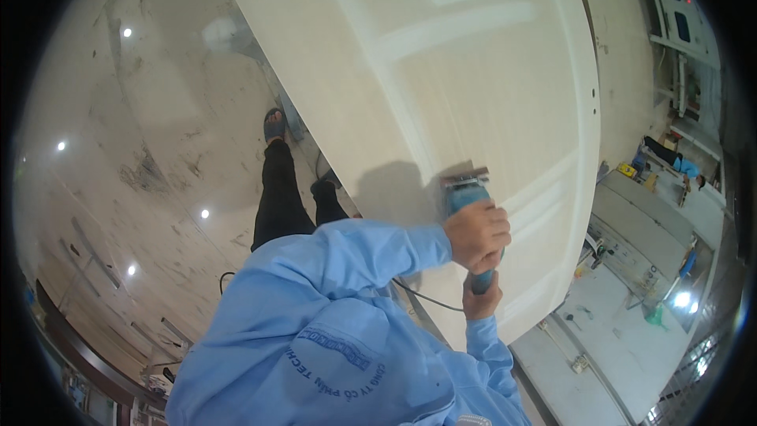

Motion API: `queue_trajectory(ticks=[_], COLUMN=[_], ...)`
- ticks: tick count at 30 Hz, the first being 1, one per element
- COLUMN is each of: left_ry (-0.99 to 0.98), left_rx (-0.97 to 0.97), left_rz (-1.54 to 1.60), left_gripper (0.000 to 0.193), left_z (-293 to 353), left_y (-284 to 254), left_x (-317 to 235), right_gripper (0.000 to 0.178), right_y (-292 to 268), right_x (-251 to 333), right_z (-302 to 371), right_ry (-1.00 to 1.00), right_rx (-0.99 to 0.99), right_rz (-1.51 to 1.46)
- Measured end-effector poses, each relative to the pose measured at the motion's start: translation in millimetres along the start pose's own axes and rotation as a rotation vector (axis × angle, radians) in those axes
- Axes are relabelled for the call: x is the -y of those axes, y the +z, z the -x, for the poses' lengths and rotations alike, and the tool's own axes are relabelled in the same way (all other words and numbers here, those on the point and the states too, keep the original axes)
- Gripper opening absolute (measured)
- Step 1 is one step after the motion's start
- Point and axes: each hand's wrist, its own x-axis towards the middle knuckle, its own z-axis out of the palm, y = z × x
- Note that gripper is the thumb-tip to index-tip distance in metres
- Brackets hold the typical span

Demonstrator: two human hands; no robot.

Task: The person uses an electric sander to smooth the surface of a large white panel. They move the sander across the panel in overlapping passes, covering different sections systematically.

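A teal power sander (467,193) lies flat on a large pale board (489,102), its dark front plate toward the far side. My left hand (477,234) is wrapped over the top of its body. Behind it, my right hand (482,296) grips the rear handle. A dark cord (430,298) runs from near the handle back past my left sleeve. Whitish bands and patches mark the board's surface, some of them beside the sander.
Scuffed floor (158,110) with light reflections spreads to the left, where my legs show. A grey-white workbench (607,347) stands close at the right, with small tools on it. Farther off, a person in blue (688,167) is near machinery (682,4).
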Motion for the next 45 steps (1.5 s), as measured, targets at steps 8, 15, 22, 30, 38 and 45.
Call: queue_trajectory(ticks=[8,15,22,30,38,45], left_ry=[0.089,0.047,0.05,0.024,-0.057,-0.264], left_rx=[-0.201,-0.266,-0.231,-0.054,0.049,0.062], left_rz=[-0.268,-0.327,-0.223,0.059,-0.068,-0.313], left_gripper=[0.009,0.021,0.011,0.008,0.012,0.025], left_z=[-62.7,-109.0,-9.9,42.9,-51.3,-175.7], left_y=[-187.1,-248.0,-34.9,109.1,-30.5,-170.2], left_x=[100.5,121.5,39.8,-49.2,83.1,143.3], right_gripper=[0.034,0.025,0.029,0.029,0.027,0.052], right_y=[40.6,53.8,14.5,-23.8,10.3,30.8], right_x=[156.7,206.9,5.6,-119.1,25.0,134.5], right_z=[-144.4,-215.5,-61.1,68.8,-92.5,-238.9], right_ry=[-0.321,-0.535,-0.195,0.159,-0.14,-0.338], right_rx=[-0.03,-0.14,0.029,0.038,0.012,-0.067], right_rz=[0.063,-0.007,-0.028,0.075,-0.177,-0.262])
